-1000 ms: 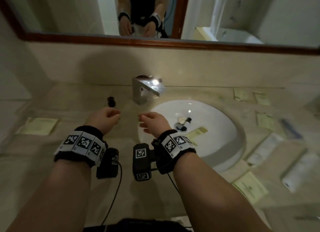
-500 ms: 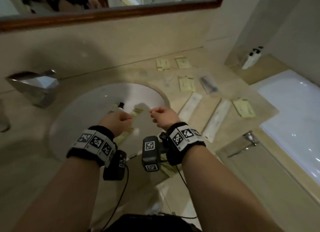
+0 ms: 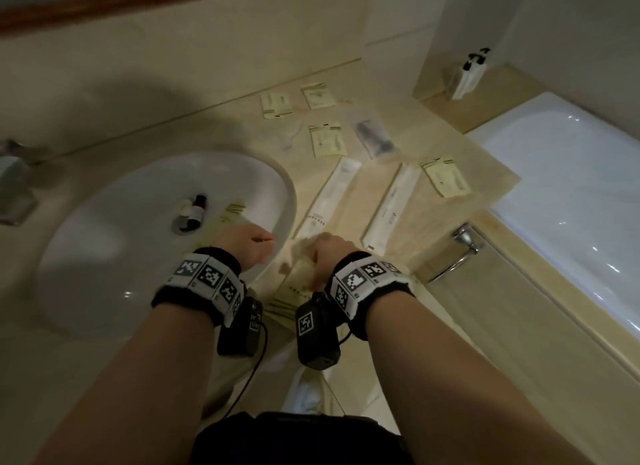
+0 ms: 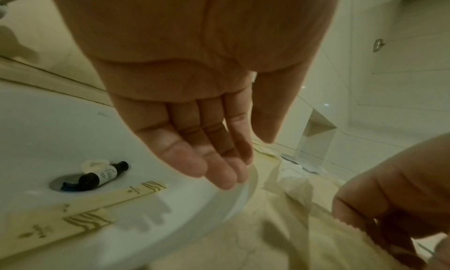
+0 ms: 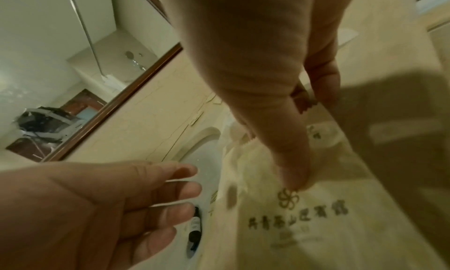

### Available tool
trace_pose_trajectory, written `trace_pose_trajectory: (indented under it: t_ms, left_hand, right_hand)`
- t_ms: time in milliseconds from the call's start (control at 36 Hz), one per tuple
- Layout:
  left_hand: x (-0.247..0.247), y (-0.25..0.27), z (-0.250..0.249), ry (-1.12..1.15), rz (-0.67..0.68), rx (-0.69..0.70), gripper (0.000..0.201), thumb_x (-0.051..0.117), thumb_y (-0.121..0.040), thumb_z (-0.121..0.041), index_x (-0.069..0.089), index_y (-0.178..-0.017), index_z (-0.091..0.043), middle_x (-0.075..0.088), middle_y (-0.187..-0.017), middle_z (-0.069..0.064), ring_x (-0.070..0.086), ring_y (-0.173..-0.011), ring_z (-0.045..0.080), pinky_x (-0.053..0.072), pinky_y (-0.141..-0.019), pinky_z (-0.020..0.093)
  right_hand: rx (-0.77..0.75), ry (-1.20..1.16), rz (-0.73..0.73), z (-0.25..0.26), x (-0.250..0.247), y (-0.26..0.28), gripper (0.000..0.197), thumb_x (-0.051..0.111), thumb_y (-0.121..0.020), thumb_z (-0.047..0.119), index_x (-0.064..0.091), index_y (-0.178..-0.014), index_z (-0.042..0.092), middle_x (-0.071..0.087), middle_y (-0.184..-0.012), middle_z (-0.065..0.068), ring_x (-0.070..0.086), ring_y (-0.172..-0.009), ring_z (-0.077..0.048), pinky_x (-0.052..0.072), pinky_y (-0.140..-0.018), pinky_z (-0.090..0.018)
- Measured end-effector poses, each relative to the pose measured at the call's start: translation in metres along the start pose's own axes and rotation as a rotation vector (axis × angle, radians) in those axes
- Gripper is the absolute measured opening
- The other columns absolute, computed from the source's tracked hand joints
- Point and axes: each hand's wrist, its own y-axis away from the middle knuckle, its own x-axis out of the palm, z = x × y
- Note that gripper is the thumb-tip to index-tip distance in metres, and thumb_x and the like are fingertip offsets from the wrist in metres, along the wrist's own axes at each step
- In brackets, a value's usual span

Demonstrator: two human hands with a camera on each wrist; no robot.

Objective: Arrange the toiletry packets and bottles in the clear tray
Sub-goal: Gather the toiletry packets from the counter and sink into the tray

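While my right hand (image 3: 330,253) pinches a crinkled packet (image 5: 299,214) and my left hand (image 3: 247,244) hangs open, packets (image 3: 327,139) remain scattered on the desk (image 3: 374,194); no tray visible.

Left hand (image 4: 194,93) hangs with straight fingers (image 4: 219,170); right hand (image 5: 268,77) pinches.

A hotel bathroom: a round white ceramic basin (image 3: 104,256) is sunk into a beige marble vanity counter (image 3: 446,187), with a chrome tap (image 3: 14,184) at its far side and a wood-framed wall mirror (image 3: 138,0) above. A white bathtub (image 3: 571,194) runs beside the counter, a chrome towel ring (image 3: 457,253) hangs on the counter's end, and pump bottles (image 3: 467,74) stand on the tub ledge. Single-use cream toiletry packets (image 3: 327,140) and long white sachets (image 3: 329,196) lie scattered on the marble, and a small dark amenity bottle (image 4: 103,175) lies in the basin
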Motion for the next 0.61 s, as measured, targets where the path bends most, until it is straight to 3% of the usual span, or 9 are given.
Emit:
trace_pose_trajectory:
  t_ms: [111, 167, 194, 250, 333, 389, 444, 500, 611]
  left_hand:
    - [-0.002, 0.002, 0.002, 0.069, 0.007, -0.044, 0.017, 0.05, -0.093, -0.017, 0.064, -0.097, -0.007, 0.068, -0.104, 0.02, 0.063, -0.1, 0.036, 0.048, -0.094, 0.044]
    - [-0.004, 0.003, 0.003, 0.094, 0.005, -0.062, 0.016, 0.05, -0.093, -0.017, 0.062, -0.097, -0.008, 0.067, -0.108, 0.021, 0.062, -0.099, 0.034, 0.048, -0.094, 0.043]
    - [-0.005, 0.005, 0.003, 0.092, 0.003, -0.062, 0.014, 0.05, -0.094, -0.018, 0.061, -0.095, -0.01, 0.067, -0.108, 0.022, 0.062, -0.1, 0.035, 0.048, -0.094, 0.044]
    - [-0.008, 0.006, 0.004, 0.073, 0.003, -0.055, 0.013, 0.048, -0.095, -0.021, 0.056, -0.089, -0.012, 0.065, -0.103, 0.023, 0.062, -0.098, 0.034, 0.049, -0.09, 0.043]
    - [-0.013, 0.01, 0.004, 0.056, -0.031, -0.051, 0.016, 0.045, -0.095, -0.027, 0.045, -0.085, -0.015, 0.05, -0.086, 0.014, 0.053, -0.081, 0.021, 0.041, -0.076, 0.032]
    - [-0.016, 0.012, 0.004, 0.1, -0.061, -0.065, 0.02, 0.046, -0.095, -0.032, 0.044, -0.081, -0.018, 0.047, -0.079, 0.01, 0.05, -0.075, 0.019, 0.04, -0.071, 0.029]
    - [-0.021, 0.015, 0.003, 0.208, -0.07, -0.09, 0.023, 0.049, -0.093, -0.033, 0.049, -0.079, -0.015, 0.053, -0.078, 0.01, 0.054, -0.073, 0.021, 0.047, -0.068, 0.03]
    - [-0.029, 0.019, 0.005, 0.324, -0.107, -0.114, 0.014, 0.055, -0.092, -0.027, 0.055, -0.095, -0.014, 0.059, -0.092, 0.01, 0.059, -0.082, 0.023, 0.052, -0.07, 0.03]
    - [-0.046, 0.026, 0.018, 0.333, -0.279, -0.138, 0.044, 0.064, -0.086, -0.018, 0.049, -0.126, -0.009, 0.057, -0.108, 0.012, 0.06, -0.096, 0.029, 0.053, -0.078, 0.036]
  right_hand:
    - [-0.003, -0.024, 0.067, 0.003, -0.008, -0.001, 0.032, 0.061, -0.089, 0.02, 0.058, -0.118, 0.008, 0.056, -0.13, -0.013, 0.056, -0.113, -0.027, 0.046, -0.093, -0.034]
    - [-0.004, -0.068, 0.055, 0.001, -0.009, -0.004, 0.007, 0.059, -0.09, 0.019, 0.053, -0.088, 0.018, 0.059, -0.106, -0.012, 0.048, -0.097, -0.022, 0.043, -0.087, -0.033]
    - [0.011, -0.124, 0.033, 0.001, -0.009, -0.006, 0.024, 0.059, -0.091, 0.02, 0.043, -0.072, 0.02, 0.052, -0.084, -0.006, 0.043, -0.088, -0.021, 0.039, -0.078, -0.029]
    - [0.03, -0.205, 0.009, 0.002, -0.012, -0.007, 0.038, 0.056, -0.092, 0.023, 0.033, -0.062, 0.019, 0.039, -0.068, -0.003, 0.04, -0.078, -0.023, 0.035, -0.067, -0.029]
    - [0.021, -0.41, -0.119, 0.005, -0.023, -0.004, 0.014, 0.06, -0.09, 0.025, 0.062, -0.085, 0.013, 0.058, -0.086, -0.01, 0.051, -0.084, -0.021, 0.043, -0.074, -0.028]
    - [-0.015, -0.534, -0.188, 0.007, -0.03, -0.005, 0.024, 0.062, -0.089, 0.026, 0.068, -0.102, 0.006, 0.059, -0.089, -0.006, 0.054, -0.084, -0.02, 0.045, -0.08, -0.03]
    - [-0.026, -0.618, -0.211, 0.014, -0.036, -0.006, 0.029, 0.061, -0.089, 0.026, 0.066, -0.107, 0.004, 0.059, -0.089, -0.006, 0.054, -0.083, -0.021, 0.047, -0.08, -0.032]
    - [-0.032, -0.692, -0.216, 0.025, -0.038, -0.007, 0.027, 0.061, -0.089, 0.025, 0.066, -0.107, 0.004, 0.061, -0.09, -0.007, 0.056, -0.083, -0.022, 0.048, -0.081, -0.034]
    - [-0.084, -0.801, -0.212, 0.05, -0.035, -0.007, 0.028, 0.061, -0.09, 0.021, 0.065, -0.111, 0.002, 0.066, -0.102, -0.014, 0.06, -0.094, -0.027, 0.049, -0.097, -0.043]
